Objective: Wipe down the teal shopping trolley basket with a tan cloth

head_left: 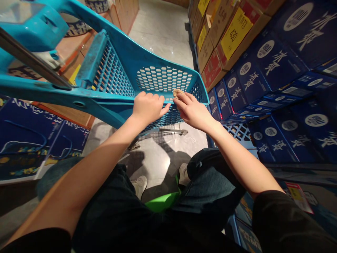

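A blue plastic shopping cart (121,93) stands sideways in front of me, its basket pierced with holes. My left hand (147,108) is closed over the near rim of the basket, fingers curled over the edge and thumb pointing right. At the rim's right part, my right hand (191,109) presses a small crumpled tan cloth (178,92) under its fingers, against the basket's inner side. Most of the cloth is hidden by the fingers. Below the basket a metal leg and casters (181,132) of the cart show.
Stacked blue beer cartons (279,66) rise close on my right, beside brown boxes with a yellow price sign (234,33). More blue cartons (23,140) stand at left. A bright green object (163,201) lies between my legs. A tiled aisle (160,28) runs beyond the cart.
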`<state>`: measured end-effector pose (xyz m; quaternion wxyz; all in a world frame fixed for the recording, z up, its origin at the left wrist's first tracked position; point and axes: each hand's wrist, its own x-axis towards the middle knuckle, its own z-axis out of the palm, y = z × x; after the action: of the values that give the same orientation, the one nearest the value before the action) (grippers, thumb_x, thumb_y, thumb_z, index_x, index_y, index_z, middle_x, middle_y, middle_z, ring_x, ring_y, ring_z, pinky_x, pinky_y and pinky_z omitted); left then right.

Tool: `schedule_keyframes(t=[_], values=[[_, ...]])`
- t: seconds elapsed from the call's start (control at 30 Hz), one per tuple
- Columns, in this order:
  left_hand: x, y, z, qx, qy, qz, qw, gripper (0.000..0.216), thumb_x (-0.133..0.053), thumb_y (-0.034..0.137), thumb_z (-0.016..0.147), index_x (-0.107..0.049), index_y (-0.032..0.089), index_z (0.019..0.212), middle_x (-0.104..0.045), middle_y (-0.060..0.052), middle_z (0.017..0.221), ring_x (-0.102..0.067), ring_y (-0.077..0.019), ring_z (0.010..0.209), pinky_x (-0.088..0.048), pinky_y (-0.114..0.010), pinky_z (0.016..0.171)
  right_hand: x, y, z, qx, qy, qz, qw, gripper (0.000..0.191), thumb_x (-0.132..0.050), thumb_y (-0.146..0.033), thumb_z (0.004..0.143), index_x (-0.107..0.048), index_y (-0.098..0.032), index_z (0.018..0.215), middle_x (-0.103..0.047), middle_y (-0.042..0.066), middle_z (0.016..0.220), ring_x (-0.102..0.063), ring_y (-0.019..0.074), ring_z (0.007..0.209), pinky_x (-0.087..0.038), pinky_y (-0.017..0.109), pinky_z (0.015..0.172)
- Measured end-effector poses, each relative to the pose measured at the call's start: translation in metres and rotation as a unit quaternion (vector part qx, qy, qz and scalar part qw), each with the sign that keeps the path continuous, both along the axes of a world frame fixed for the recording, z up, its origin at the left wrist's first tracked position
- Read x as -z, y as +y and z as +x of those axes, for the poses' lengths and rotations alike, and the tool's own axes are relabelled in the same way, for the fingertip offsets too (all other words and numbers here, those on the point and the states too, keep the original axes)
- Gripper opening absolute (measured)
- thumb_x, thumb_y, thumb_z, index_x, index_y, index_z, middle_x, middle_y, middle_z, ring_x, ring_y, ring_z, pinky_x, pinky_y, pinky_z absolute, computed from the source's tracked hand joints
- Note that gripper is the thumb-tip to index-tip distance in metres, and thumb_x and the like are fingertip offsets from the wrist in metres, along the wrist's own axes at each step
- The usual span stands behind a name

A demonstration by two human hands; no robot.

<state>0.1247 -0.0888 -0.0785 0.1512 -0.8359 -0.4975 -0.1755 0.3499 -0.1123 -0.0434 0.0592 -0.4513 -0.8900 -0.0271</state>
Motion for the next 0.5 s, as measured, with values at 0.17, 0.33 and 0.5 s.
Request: schedule_keyframes(t=[0.17, 0.33, 0.5], values=[[-0.002, -0.001, 0.001, -0.005, 0.009, -0.01, 1.0, 0.043, -0.051, 0.048, 0.106, -0.077, 0.016, 0.095, -0.079, -0.018, 0.09, -0.075, -0.0358, 0.089, -0.044, -0.044, 0.08, 0.008, 0.003, 0.031, 0.02, 0.026, -0.008, 0.999, 0.059, -0.049, -0.011, 0.103, -0.055, -0.017, 0.161, -0.049, 0.016, 0.172, -0.044, 0.0373, 0.158, -0.056, 0.061, 0.122], [-0.001, 0.0, 0.001, -0.004, 0.015, 0.002, 1.0, 0.042, -0.05, 0.048, 0.105, -0.076, 0.017, 0.094, -0.079, -0.018, 0.088, -0.075, -0.0366, 0.089, -0.044, -0.045, 0.079, -0.002, -0.003, 0.039, 0.082, -0.038, -0.027, 0.996, 0.06, -0.049, -0.013, 0.102, -0.051, -0.016, 0.162, -0.047, 0.02, 0.173, -0.047, 0.0424, 0.154, -0.065, 0.064, 0.106], [0.001, 0.002, 0.0, 0.002, -0.004, 0.012, 1.0, 0.041, -0.051, 0.048, 0.104, -0.077, 0.019, 0.093, -0.079, -0.017, 0.087, -0.074, -0.0366, 0.087, -0.044, -0.046, 0.078, -0.016, -0.006, 0.011, 0.079, -0.081, -0.027, 0.993, 0.054, -0.045, -0.011, 0.102, -0.055, -0.011, 0.155, -0.047, 0.024, 0.171, -0.048, 0.0443, 0.151, -0.066, 0.062, 0.103]])
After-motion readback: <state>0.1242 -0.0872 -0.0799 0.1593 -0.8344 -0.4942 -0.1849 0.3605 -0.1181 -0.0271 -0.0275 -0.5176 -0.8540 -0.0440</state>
